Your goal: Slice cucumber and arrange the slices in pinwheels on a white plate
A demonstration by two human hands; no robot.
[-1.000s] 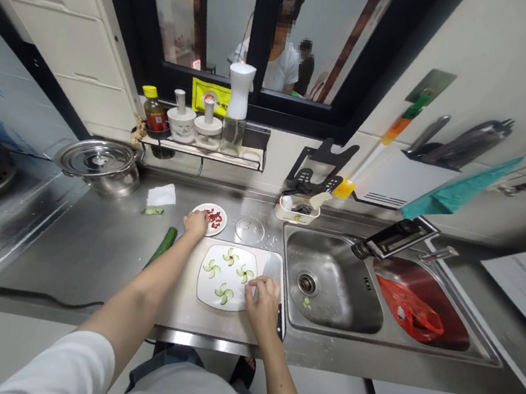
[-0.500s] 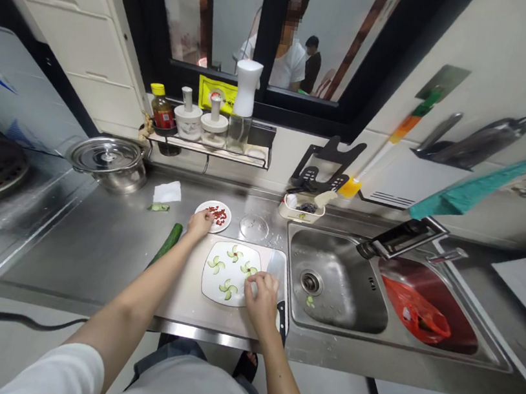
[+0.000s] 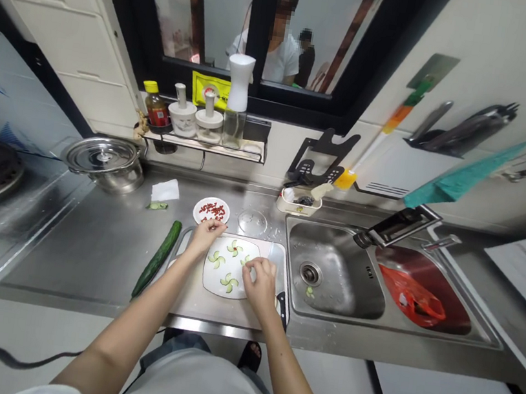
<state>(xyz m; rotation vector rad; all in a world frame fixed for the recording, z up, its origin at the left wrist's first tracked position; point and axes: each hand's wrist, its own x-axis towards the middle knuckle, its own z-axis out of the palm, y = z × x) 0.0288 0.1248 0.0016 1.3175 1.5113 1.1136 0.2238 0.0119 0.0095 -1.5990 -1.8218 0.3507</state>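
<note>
My left hand [image 3: 207,235] is over the upper left of the white plate [image 3: 210,281], its fingertips pinched on a small red piece [image 3: 226,227]. Several pinwheels of green-edged cucumber slices [image 3: 229,282] lie on that plate, one with a red centre. My right hand [image 3: 260,280] is closed in a pinch at the right-hand pinwheel and partly covers it; what it holds, if anything, is hidden. Behind my left hand stands a small white dish [image 3: 197,212] of chopped red bits. A whole cucumber [image 3: 157,258] lies left of the cutting board [image 3: 207,312] under the plate.
A black-handled knife [image 3: 282,309] lies at the board's right edge, beside the double sink [image 3: 332,259]. A lidded steel pot [image 3: 106,162] stands back left, near a white tissue [image 3: 165,190]. Bottles and jars fill the wall shelf [image 3: 202,143]. Beyond the window are two people.
My left hand has moved from the dish of red bits to the plate's upper left, now with a red piece in its fingertips. My right hand stays by the right-hand pinwheel.
</note>
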